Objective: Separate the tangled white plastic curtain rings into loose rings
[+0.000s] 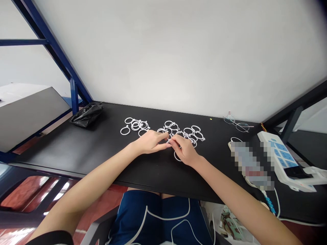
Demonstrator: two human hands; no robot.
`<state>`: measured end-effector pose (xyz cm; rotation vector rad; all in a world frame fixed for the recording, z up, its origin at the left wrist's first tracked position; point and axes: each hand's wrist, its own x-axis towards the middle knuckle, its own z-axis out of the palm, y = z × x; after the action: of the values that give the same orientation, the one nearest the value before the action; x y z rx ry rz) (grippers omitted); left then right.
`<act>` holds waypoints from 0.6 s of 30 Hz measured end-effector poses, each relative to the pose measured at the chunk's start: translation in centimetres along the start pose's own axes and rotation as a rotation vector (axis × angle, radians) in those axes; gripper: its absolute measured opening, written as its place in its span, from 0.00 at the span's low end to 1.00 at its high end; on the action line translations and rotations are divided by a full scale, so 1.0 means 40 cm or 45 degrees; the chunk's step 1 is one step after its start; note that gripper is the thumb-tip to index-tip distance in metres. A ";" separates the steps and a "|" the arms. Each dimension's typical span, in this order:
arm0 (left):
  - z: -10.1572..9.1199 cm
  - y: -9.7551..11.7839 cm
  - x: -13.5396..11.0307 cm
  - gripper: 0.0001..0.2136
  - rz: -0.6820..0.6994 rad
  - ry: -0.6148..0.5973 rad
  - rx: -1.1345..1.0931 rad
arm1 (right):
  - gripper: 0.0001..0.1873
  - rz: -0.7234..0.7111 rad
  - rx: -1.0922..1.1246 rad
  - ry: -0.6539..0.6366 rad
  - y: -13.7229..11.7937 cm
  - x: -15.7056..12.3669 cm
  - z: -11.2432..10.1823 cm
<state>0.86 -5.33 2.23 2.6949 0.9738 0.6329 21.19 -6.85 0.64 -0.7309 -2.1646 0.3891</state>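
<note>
My left hand (pixel 149 142) and my right hand (pixel 186 150) meet over the middle of the black table. Their thumbs and fingertips are pinched together on a small white part, which looks like a curtain ring with a little eyelet; the fingers cover most of it. Beneath my right hand, part of another white ring (pixel 176 156) shows. To the left lies a loose group of white curtain rings (pixel 125 130). More of these rings (pixel 196 128) lie overlapping behind and to the right of my fingers.
A black plastic bag (pixel 88 115) lies at the back left of the table (pixel 102 146). Eyeglasses (pixel 241 127) rest by the wall at back right. On the right are a blurred-out phone (pixel 251 166) with a cable and a white power strip (pixel 283 156).
</note>
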 end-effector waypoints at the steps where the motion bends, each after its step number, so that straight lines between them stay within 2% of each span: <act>1: 0.002 0.000 0.000 0.24 0.009 0.013 -0.014 | 0.10 0.015 0.050 -0.001 -0.002 0.000 0.000; 7: 0.017 0.000 -0.002 0.18 0.042 0.133 -0.071 | 0.10 0.097 0.238 -0.023 -0.016 -0.003 0.002; 13: 0.029 0.001 -0.001 0.16 0.224 0.350 -0.008 | 0.11 0.106 0.309 -0.036 -0.028 -0.008 0.007; 18: 0.033 0.001 0.001 0.15 0.314 0.458 0.043 | 0.12 0.108 0.328 -0.043 -0.031 -0.009 0.012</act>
<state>1.53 -5.38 1.08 2.8122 0.7305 1.1923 20.55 -8.06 0.72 -0.6750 -2.0687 0.7141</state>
